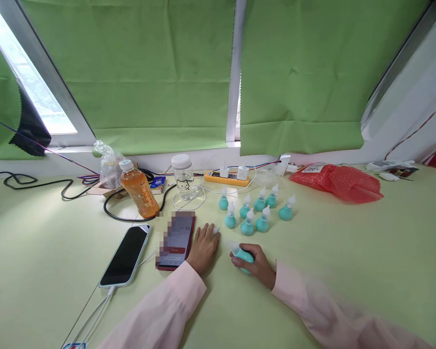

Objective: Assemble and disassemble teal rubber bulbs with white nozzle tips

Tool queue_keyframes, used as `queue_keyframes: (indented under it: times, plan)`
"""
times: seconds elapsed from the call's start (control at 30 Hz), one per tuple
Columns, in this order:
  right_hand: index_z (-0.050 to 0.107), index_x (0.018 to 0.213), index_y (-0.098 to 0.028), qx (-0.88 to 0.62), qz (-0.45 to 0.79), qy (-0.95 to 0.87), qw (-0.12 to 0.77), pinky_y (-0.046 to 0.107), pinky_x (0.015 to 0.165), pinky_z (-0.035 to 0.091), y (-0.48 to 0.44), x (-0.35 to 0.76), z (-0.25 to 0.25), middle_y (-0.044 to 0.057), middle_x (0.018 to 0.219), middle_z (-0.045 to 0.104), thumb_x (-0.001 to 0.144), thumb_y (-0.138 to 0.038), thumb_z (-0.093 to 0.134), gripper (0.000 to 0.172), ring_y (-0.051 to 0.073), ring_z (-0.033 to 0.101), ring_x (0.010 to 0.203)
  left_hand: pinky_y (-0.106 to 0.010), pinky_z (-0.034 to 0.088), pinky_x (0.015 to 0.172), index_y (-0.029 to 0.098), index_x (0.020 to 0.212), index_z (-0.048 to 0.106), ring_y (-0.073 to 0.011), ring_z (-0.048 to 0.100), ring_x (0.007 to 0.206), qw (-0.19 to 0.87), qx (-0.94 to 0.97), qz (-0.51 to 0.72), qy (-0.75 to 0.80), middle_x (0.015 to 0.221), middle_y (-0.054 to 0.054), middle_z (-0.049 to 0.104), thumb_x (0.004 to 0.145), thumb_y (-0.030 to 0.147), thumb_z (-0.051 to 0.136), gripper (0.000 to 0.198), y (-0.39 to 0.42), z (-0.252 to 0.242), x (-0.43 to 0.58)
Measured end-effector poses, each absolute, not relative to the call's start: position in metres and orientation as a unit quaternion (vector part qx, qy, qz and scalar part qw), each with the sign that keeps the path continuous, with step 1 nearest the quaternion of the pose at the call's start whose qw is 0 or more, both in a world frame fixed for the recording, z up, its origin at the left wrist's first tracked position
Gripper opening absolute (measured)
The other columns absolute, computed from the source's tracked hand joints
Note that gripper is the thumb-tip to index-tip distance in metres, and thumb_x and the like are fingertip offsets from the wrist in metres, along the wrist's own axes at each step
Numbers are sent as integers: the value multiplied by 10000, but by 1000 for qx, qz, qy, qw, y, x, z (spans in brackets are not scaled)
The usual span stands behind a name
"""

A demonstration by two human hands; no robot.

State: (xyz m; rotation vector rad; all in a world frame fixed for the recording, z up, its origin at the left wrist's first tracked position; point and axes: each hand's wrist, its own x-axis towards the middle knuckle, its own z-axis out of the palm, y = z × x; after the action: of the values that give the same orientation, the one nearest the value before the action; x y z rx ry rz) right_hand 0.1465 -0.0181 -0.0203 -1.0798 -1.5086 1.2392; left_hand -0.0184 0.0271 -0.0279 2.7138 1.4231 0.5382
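While the left hand (204, 247) lies palm down on the table (349, 252), its fingers fairly straight and close together, the right hand (259, 265) curls around a teal bulb (244, 258), thumb on one side and fingers on the other. The held bulb is tilted, its clear nozzle pointing up and left, toward the left hand but apart from it. A small white tip (216, 230) shows at the left fingertips; whether they grip it or just touch it, one cannot tell. Beyond both hands, eight more bulbs (247, 227) stand upright in a loose cluster, each topped with a pale nozzle. Just left of the left hand lies a red-edged phone (179, 237), its screen lit; farther left, a pale-cased phone (125, 257) lies dark, with a white cable (103, 303) at its near end. Behind these are an orange bottle (141, 191), a clear jar (184, 185) and a yellow power strip (214, 177), with a red bag (352, 184) to the right, beneath green blinds (160, 72)
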Motion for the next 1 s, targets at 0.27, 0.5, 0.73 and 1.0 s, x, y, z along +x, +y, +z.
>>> queue_keyframes:
  times: [0.27,0.5,0.73,1.0]
  plan:
    - [538,732,-140,-477,412,-635,446,224,531,342,-18,146,-30,-17,597,436,690,-319,538,185,112,397,565,-266,450,620,176,814,541,-154,559,680,292,710,447,460,734,-40,604,752,267,482,124,11,-9,-15]
    - [537,790,-150,-441,377,-694,426,227,569,350,-20,144,-26,-2,664,500,719,-258,510,132,123,432,607,-330,424,762,138,1076,475,-227,517,950,595,532,474,372,1029,-131,567,763,419,458,421,-1,-2,-8]
    - [507,743,-154,-432,363,-716,411,209,509,312,-20,144,-27,-23,603,476,717,-228,500,79,100,397,539,-349,367,865,179,861,496,-225,408,1102,658,505,476,292,1057,-89,546,802,378,425,220,-10,0,-1]
    - [475,720,-153,-428,352,-728,403,207,503,292,-24,143,-25,-33,581,413,733,-234,480,82,90,353,526,-370,357,861,194,733,402,-210,397,1111,691,473,465,287,1100,-82,525,765,405,474,225,-12,-1,-1]
